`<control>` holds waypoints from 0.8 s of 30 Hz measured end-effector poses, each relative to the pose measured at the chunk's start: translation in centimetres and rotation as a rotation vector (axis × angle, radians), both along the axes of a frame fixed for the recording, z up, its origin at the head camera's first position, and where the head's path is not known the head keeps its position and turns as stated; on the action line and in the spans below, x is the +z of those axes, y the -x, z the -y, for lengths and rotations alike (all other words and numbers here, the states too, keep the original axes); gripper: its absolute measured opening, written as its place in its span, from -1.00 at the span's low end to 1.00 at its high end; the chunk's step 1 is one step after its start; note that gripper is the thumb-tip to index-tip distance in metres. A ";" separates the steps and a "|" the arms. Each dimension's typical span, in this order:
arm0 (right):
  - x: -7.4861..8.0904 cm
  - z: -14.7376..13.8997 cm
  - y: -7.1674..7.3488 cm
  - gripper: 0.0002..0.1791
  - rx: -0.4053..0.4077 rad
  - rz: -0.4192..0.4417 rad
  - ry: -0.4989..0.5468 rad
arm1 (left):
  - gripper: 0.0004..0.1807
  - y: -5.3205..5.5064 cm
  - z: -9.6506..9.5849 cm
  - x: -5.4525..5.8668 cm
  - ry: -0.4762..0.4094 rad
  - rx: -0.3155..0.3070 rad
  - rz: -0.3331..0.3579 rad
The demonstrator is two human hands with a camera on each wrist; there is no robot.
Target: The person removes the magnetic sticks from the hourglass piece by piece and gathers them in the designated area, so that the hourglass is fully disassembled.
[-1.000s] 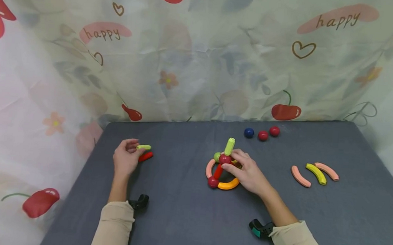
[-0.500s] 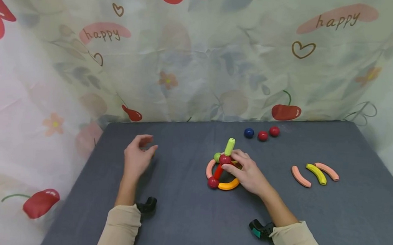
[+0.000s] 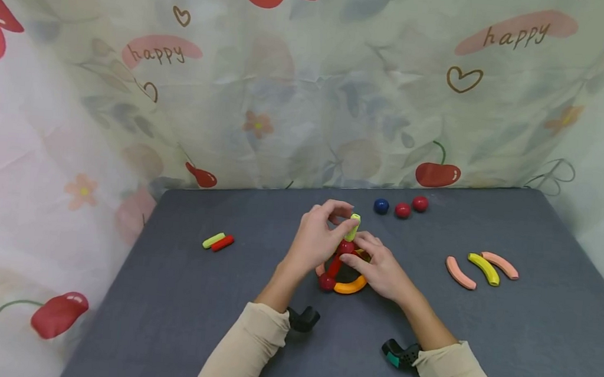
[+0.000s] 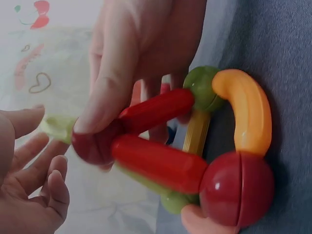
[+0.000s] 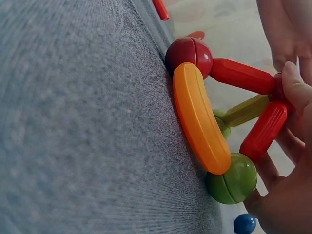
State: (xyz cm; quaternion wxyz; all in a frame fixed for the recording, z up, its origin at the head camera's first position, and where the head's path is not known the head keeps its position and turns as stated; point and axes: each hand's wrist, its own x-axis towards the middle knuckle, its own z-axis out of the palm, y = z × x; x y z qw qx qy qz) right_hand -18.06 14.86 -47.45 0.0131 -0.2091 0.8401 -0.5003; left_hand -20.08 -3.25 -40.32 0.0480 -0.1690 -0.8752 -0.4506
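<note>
A small structure of balls and rods stands on the table. Its base has curved pieces, including an orange one (image 5: 197, 117), with red balls and green balls (image 5: 234, 178) at the joints. Straight red rods (image 4: 158, 163) rise from it to a red ball (image 4: 95, 146) at the top. My right hand (image 3: 381, 269) grips that top ball between thumb and fingers. From the ball a light green rod (image 3: 352, 232) sticks up, and my left hand (image 3: 316, 237) pinches it near its upper end. My hands partly hide the far side of the structure.
A light green rod (image 3: 214, 241) and a red rod (image 3: 222, 243) lie side by side at the left. Behind the structure sit a blue ball (image 3: 381, 206) and two red balls (image 3: 402, 210). Curved pink and yellow pieces (image 3: 484, 269) lie at the right.
My left hand has put down the light green rod beside the red one and moved right, to the upright light green rod. My right hand has stayed at the top red ball.
</note>
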 end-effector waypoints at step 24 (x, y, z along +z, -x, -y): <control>0.1 0.3 -0.1 -0.58 -0.007 0.007 -0.013 | -0.68 0.0 15.1 -3.4 -0.079 0.374 0.067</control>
